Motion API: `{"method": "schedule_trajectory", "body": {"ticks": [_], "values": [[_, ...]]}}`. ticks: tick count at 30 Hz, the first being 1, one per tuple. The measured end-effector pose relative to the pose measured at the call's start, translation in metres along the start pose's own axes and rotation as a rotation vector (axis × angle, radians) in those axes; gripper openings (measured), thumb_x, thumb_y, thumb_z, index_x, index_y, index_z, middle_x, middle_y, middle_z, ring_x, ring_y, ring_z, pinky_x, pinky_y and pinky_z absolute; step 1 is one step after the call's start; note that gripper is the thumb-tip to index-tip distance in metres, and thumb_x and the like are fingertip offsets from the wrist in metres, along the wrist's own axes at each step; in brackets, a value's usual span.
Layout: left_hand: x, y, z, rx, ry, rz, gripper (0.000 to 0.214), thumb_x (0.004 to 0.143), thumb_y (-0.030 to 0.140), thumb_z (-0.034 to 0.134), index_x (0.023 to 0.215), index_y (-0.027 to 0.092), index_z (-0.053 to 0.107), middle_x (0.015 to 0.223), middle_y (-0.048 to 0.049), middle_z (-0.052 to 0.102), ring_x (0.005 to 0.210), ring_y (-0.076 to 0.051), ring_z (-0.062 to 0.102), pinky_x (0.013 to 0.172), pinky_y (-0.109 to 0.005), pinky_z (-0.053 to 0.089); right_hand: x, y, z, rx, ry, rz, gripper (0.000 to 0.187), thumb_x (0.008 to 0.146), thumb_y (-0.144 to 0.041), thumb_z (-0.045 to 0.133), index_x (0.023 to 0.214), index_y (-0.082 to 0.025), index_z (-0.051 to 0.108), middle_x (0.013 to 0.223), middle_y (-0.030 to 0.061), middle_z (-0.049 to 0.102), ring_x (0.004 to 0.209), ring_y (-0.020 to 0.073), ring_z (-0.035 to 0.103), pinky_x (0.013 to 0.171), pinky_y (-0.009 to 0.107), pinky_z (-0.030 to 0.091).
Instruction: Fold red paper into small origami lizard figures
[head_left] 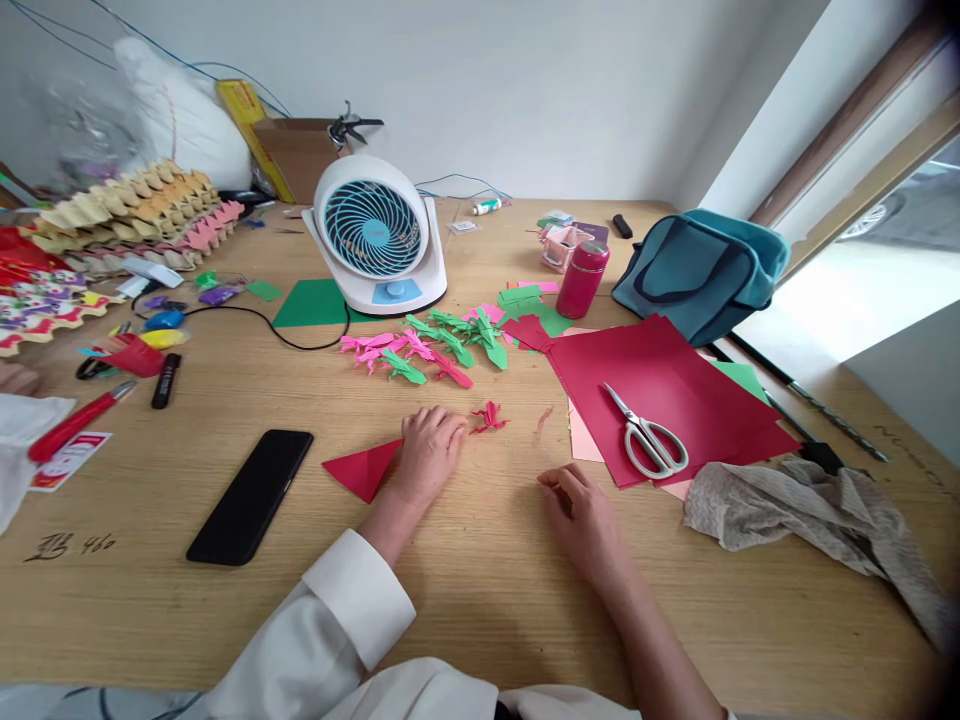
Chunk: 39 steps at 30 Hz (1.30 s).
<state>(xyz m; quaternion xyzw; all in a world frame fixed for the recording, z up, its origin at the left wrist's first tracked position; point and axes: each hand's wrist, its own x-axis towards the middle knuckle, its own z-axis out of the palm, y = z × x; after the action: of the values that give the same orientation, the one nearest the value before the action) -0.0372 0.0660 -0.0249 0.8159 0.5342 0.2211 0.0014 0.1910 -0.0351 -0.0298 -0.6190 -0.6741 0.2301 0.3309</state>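
My left hand (433, 452) rests palm down on the table, its fingers bent and slightly apart, holding nothing I can see. Its fingertips are beside a small red folded paper figure (490, 417) with thin legs. A folded red paper triangle (365, 470) lies partly under that hand and wrist. To the right, my right hand (583, 518) lies on its side on the table with fingers loosely curled and nothing visible in them. Beyond both hands is a cluster of pink, green and red folded paper figures (450, 340).
White-handled scissors (654, 448) lie on red paper sheets (592, 370) at right, beside a grey cloth (772, 505). A black phone (250, 497) is at left. Behind stand a white fan (375, 230), a red bottle (583, 280) and a teal bag (686, 270). Another person's hand (18, 379) shows at far left.
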Motion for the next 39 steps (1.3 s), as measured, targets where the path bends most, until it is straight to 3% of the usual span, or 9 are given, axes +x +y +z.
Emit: {"method": "schedule_trajectory", "body": {"ticks": [11,19,27,34,39], "values": [[0.002,0.009,0.006,-0.048,-0.038,-0.030,0.001,0.087,0.023,0.062,0.087,0.023,0.063,0.095,-0.0040,0.067,0.094,-0.023,0.056,0.080,-0.037,0.036,-0.001,-0.002,0.002,-0.053,-0.042,-0.043,0.015,0.088,-0.013,0.051,0.091,-0.022,0.062,0.092,0.0058,0.064,0.084,0.0221,0.061,0.073,0.036,0.045],[-0.010,0.011,-0.002,-0.025,-0.078,0.063,0.016,0.095,0.021,0.051,0.101,0.024,0.066,0.095,-0.0040,0.070,0.091,-0.022,0.057,0.079,-0.038,0.034,0.014,-0.018,0.003,-0.017,-0.142,-0.111,0.024,0.091,-0.011,0.045,0.106,-0.024,0.059,0.104,0.0082,0.060,0.093,0.0228,0.062,0.079,0.036,0.050],[-0.014,0.012,-0.001,0.038,-0.121,0.114,0.026,0.095,0.017,0.051,0.116,0.023,0.064,0.101,-0.0060,0.070,0.093,-0.022,0.058,0.078,-0.039,0.034,0.053,-0.013,0.017,-0.089,-0.088,-0.234,0.040,0.090,-0.009,0.044,0.127,-0.021,0.054,0.125,0.0123,0.057,0.114,0.0260,0.056,0.098,0.044,0.048],[-0.013,0.015,0.000,0.141,-0.167,0.141,0.029,0.096,0.018,0.047,0.120,0.023,0.062,0.103,-0.0073,0.068,0.094,-0.022,0.058,0.080,-0.041,0.035,0.059,-0.003,0.030,-0.181,-0.051,-0.307,0.047,0.090,-0.009,0.045,0.136,-0.015,0.049,0.133,0.0146,0.055,0.123,0.0274,0.052,0.106,0.048,0.045],[-0.014,0.014,0.000,0.211,-0.211,0.201,0.034,0.095,0.016,0.047,0.126,0.022,0.059,0.111,-0.0087,0.067,0.099,-0.024,0.057,0.084,-0.042,0.036,0.062,-0.002,0.030,-0.269,-0.063,-0.326,0.047,0.090,-0.012,0.048,0.137,-0.011,0.050,0.134,0.0160,0.056,0.118,0.0305,0.053,0.103,0.051,0.047]]}}
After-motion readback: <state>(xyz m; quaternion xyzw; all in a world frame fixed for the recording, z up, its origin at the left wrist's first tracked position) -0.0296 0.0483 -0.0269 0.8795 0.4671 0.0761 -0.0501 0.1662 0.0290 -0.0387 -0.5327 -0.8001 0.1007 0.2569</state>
